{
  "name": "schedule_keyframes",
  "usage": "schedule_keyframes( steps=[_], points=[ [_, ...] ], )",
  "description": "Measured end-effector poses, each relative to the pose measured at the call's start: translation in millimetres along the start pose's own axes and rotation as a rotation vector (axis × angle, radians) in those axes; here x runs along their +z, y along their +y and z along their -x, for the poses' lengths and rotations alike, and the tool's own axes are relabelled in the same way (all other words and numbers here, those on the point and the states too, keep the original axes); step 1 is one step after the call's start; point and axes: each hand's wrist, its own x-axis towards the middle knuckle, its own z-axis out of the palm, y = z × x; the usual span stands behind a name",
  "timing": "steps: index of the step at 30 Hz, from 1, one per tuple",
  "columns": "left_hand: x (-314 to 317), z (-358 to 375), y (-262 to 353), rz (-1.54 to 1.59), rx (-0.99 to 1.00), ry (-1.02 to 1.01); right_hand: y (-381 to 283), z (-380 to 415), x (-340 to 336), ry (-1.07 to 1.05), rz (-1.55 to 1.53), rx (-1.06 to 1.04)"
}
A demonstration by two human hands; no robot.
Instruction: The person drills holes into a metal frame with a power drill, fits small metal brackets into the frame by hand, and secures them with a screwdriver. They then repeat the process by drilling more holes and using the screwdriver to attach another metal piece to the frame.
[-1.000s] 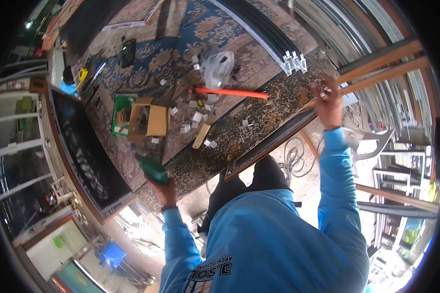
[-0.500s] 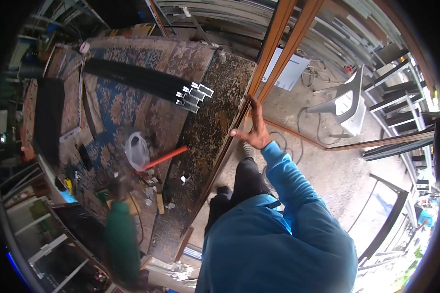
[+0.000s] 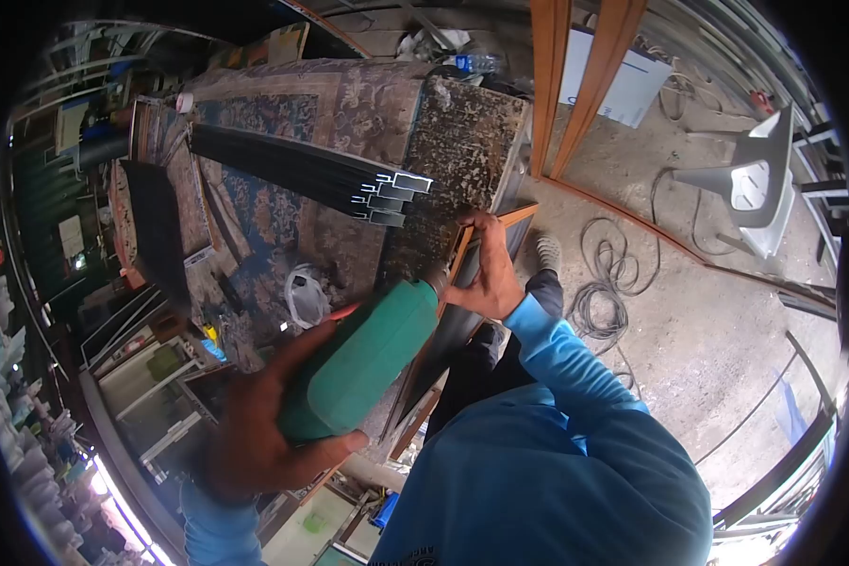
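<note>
My left hand [image 3: 255,429] is wrapped around a green tool [image 3: 363,363], which looks like a power tool. The tool slants up to the right, and its narrow nose [image 3: 436,280] is beside the right thumb; whether it touches the frame is hidden. My right hand [image 3: 492,278] grips a brown frame [image 3: 517,216] at the worktable's edge, fingertips over the frame and thumb on the near side. The worktable [image 3: 464,123] has a worn, speckled edge. On its patterned carpet [image 3: 264,203] lies a stack of dark metal profiles [image 3: 297,165] with bright cut ends.
A clear plastic bag [image 3: 307,295] and a red strip [image 3: 343,311] lie on the table. Brown uprights [image 3: 575,104] stand beyond it. To the right are coiled cable [image 3: 602,307] and a white plastic chair [image 3: 759,184] on the concrete floor [image 3: 674,330].
My left hand has brought the green tool from the lower left up beside my right hand. The right hand's fingers have curled over the brown frame, and the view has shifted.
</note>
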Motion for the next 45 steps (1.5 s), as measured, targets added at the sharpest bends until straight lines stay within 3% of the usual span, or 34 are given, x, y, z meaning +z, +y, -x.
schedule_keyframes(
  steps=[3, 12, 24, 27, 33, 39, 45],
  points=[
    [-4.5, -9.7, 2.7, -0.052, 0.05, 0.023, 2.9, -0.6, 0.4, -0.023, -0.039, 0.029],
    [-16.8, -33.4, 0.9, 0.118, -0.107, -0.04, 4.6, -2.4, 3.8, -0.059, -0.095, 0.065],
    [-42.9, -48.6, -21.0, 0.177, -0.176, -0.062, 4.6, -4.7, 3.2, -0.094, -0.072, 0.119],
    [-49.8, -55.9, -19.2, 0.23, -0.292, -0.109, 3.5, -6.0, 0.6, -0.108, -0.049, 0.12],
    [-55.3, -67.1, -12.8, 0.093, -0.165, -0.133, 10.1, -2.2, 6.4, -0.078, -0.041, 0.103],
    [-55.6, -74.3, -0.6, 0.101, -0.184, -0.216, 12.4, -2.4, 7.0, -0.076, -0.042, 0.063],
    [-46.7, -67.1, -3.9, 0.111, -0.182, -0.175, 8.2, -6.5, 3.4, -0.097, -0.007, 0.061]
  ],
)
